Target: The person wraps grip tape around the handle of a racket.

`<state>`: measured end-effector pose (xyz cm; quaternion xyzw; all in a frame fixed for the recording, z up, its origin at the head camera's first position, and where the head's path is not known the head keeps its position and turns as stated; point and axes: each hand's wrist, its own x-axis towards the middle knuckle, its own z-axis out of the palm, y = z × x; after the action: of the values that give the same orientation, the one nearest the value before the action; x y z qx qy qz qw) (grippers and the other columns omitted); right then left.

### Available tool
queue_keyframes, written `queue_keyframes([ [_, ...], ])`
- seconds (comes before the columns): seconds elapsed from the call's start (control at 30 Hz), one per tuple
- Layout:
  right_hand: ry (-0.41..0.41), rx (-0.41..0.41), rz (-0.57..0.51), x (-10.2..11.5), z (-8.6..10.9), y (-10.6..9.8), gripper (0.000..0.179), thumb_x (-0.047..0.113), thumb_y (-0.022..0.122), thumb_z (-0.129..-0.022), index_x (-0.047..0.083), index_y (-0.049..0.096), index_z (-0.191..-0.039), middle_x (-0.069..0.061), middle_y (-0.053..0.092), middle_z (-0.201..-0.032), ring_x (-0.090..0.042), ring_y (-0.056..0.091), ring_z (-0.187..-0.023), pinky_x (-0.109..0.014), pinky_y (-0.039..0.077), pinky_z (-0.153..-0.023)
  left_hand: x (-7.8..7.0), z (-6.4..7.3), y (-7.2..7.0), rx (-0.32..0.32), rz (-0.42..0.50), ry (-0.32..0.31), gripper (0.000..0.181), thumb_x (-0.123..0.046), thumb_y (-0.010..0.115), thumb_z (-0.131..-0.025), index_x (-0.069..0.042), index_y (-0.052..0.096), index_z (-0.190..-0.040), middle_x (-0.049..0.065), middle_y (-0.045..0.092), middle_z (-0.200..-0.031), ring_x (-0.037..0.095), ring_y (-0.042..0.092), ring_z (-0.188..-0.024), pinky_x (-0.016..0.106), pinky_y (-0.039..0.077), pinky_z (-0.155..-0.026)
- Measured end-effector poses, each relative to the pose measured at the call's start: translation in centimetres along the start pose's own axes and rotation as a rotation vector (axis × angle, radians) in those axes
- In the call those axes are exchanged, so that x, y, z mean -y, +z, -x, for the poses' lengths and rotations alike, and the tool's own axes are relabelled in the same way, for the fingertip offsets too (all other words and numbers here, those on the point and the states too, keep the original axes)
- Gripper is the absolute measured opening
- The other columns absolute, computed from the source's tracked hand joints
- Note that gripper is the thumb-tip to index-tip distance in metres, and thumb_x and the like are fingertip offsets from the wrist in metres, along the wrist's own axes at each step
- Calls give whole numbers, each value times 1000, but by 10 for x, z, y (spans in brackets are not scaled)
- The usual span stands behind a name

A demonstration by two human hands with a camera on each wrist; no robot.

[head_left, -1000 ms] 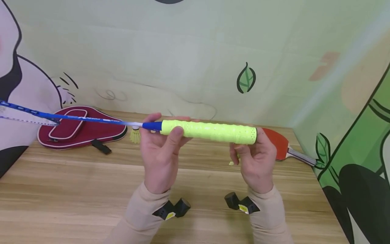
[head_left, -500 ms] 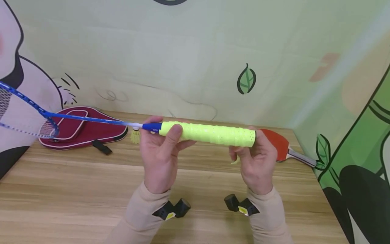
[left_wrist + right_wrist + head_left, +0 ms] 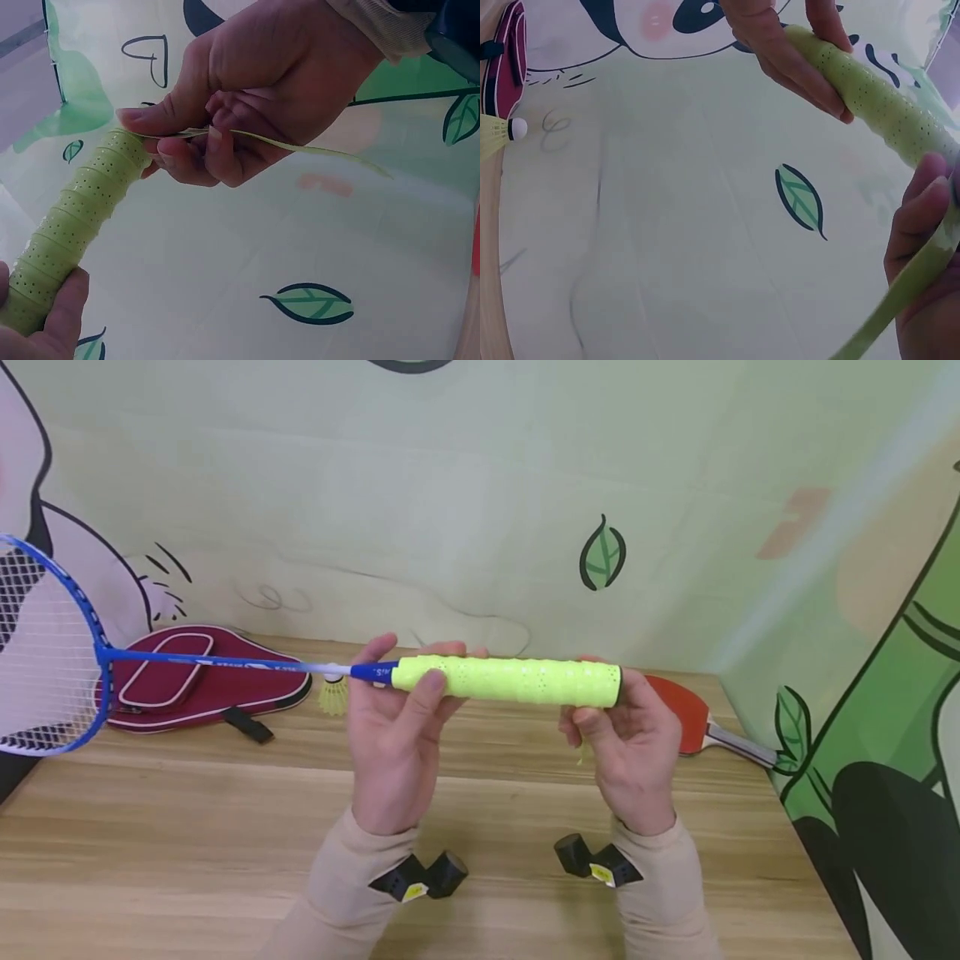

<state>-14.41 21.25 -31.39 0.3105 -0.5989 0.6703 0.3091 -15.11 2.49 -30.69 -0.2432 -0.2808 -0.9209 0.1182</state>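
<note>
A blue badminton racket (image 3: 180, 657) is held level above the table, its strung head at the left edge of the head view. Yellow-green perforated grip tape (image 3: 517, 682) winds in ridges round its handle. My left hand (image 3: 393, 752) holds the handle near the blue cone, thumb in front and fingers behind. At the butt end my right hand (image 3: 637, 760) pinches the tape, thumb on the near side. A loose tail of tape (image 3: 322, 150) trails from the right hand's fingers in the left wrist view. The same strip (image 3: 907, 289) hangs across that hand in the right wrist view.
A maroon racket case (image 3: 225, 693) with a black strap lies at the back left of the wooden table (image 3: 225, 843). Beside it stands a yellow shuttlecock (image 3: 333, 693). A red table tennis bat (image 3: 678, 710) lies behind the right hand. A printed backdrop rises behind.
The racket has rolled about its shaft, so its head turns from nearly edge-on to face-on. The handle's butt end has shifted slightly left. Both hands stay at the handle.
</note>
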Motion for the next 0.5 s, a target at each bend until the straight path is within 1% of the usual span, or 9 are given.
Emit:
queue_keyframes([
  [0.13, -2, 18, -7, 1, 0, -2, 51, 17, 76, -84, -17, 55, -116, -8, 67, -82, -15, 61, -63, -20, 51, -53, 0, 0, -2, 11, -17, 14, 34, 3, 57, -95, -9, 39, -121, 20, 66, -108, 39, 66, -101, 51, 51, -92],
  [0.27, -19, -3, -10, 1, 0, -1, 51, 14, 79, -80, -19, 54, -111, -9, 70, -87, -15, 63, -65, -21, 53, -55, 0, -1, -3, 16, -21, 27, 28, 3, 58, -94, -6, 41, -116, 20, 67, -106, 39, 67, -99, 49, 54, -88],
  [0.4, -75, -34, 24, -2, 1, 1, 52, 13, 81, -78, -21, 51, -104, -12, 70, -96, -16, 64, -72, -22, 55, -61, 0, -1, -3, 0, -50, 25, 25, 1, 59, -94, -5, 44, -112, 18, 69, -104, 32, 69, -95, 44, 57, -82],
  [0.5, -132, -54, 60, -5, 1, 2, 51, 14, 80, -80, -22, 48, -96, -12, 69, -94, -17, 64, -75, -23, 56, -64, 1, 0, -3, -6, -68, 17, 23, -1, 61, -94, -6, 46, -110, 17, 70, -102, 29, 69, -93, 42, 58, -80],
])
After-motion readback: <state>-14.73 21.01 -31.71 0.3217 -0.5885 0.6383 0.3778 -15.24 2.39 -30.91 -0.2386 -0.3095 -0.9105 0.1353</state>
